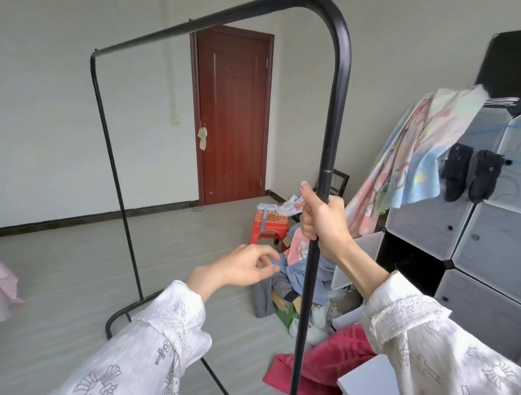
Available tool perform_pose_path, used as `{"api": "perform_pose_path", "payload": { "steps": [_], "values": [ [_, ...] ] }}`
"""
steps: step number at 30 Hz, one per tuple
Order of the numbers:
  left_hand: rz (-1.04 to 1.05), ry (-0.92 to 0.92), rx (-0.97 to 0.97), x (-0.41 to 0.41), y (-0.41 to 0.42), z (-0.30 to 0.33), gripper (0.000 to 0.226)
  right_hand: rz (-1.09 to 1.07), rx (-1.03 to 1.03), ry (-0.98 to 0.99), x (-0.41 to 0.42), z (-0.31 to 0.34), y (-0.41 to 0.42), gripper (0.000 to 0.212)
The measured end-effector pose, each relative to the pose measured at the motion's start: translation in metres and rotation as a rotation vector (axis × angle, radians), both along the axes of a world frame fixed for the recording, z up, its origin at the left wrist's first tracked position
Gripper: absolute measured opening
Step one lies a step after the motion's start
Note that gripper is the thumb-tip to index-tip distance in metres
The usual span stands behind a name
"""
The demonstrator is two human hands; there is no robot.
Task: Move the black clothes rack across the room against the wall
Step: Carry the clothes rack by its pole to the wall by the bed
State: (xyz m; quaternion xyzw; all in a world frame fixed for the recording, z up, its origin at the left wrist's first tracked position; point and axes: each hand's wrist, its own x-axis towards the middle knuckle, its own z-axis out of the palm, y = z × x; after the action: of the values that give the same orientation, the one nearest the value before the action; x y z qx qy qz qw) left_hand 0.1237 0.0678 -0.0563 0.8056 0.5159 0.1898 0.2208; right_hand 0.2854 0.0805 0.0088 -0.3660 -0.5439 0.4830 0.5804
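Note:
The black clothes rack (338,88) stands right in front of me, a bare metal frame with a top bar, two upright posts and a curved foot on the floor. My right hand (322,222) is wrapped around the near upright post at mid height, thumb pointing up. Left of that post and a little lower, my left hand (244,266) hovers with fingers loosely curled, touching nothing. Nothing hangs on the rack.
A modular cube cabinet (484,233) with draped cloths fills the right side. Clothes, a cardboard box and a red stool (269,226) sit behind the post; a red cloth (330,368) lies by its base. A brown door (234,114) stands in the far wall. Grey floor (69,275) stretches left.

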Motion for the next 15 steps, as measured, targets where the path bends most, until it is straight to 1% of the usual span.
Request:
{"api": "perform_pose_path", "payload": {
  "steps": [3,6,7,9,10,12,15],
  "values": [
    [-0.015,-0.015,-0.101,0.003,0.001,-0.009,0.043,0.0,0.013,0.025,-0.015,0.009,0.002,0.053],
    [-0.019,-0.017,-0.137,0.006,0.001,-0.017,0.052,0.007,0.025,0.037,-0.033,0.02,0.006,0.054],
    [-0.016,-0.038,-0.132,0.008,0.001,-0.019,0.051,0.009,0.032,0.044,-0.039,0.022,0.009,0.053],
    [-0.003,-0.134,-0.108,0.011,0.003,-0.023,0.04,0.012,0.051,0.054,-0.051,0.024,0.014,0.053],
    [0.006,-0.199,-0.093,0.014,0.004,-0.024,0.031,0.004,0.066,0.05,-0.055,0.022,0.017,0.054],
    [0.027,-0.343,-0.099,0.015,0.007,-0.027,0.004,-0.025,0.097,0.029,-0.064,0.017,0.022,0.054],
    [0.068,-0.423,-0.079,0.009,0.012,-0.033,0.02,-0.037,0.099,0.022,-0.081,0.007,0.031,0.057]
  ]
}}
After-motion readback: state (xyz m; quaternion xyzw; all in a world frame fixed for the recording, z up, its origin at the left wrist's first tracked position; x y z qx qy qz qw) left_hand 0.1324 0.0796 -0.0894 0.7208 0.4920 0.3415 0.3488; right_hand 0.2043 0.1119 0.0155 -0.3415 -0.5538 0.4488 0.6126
